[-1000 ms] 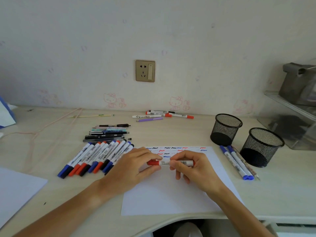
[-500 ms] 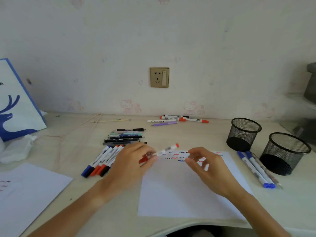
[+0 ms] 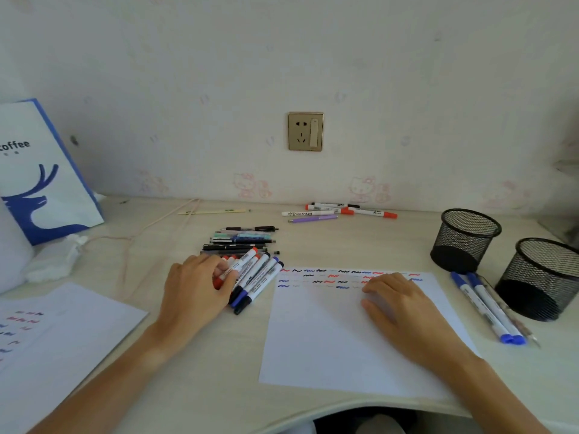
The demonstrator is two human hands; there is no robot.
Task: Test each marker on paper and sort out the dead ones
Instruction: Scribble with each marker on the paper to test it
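Gripping a red marker, left hand overlaps the marker row.

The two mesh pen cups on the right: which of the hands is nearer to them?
Right. The right hand rests on the test paper, left of the mesh cups. The left hand is farther left, on the marker row.

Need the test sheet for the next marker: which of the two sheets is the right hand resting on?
The centre sheet, with squiggle rows along its top edge. The right hand rests on it; the other sheet lies far left.
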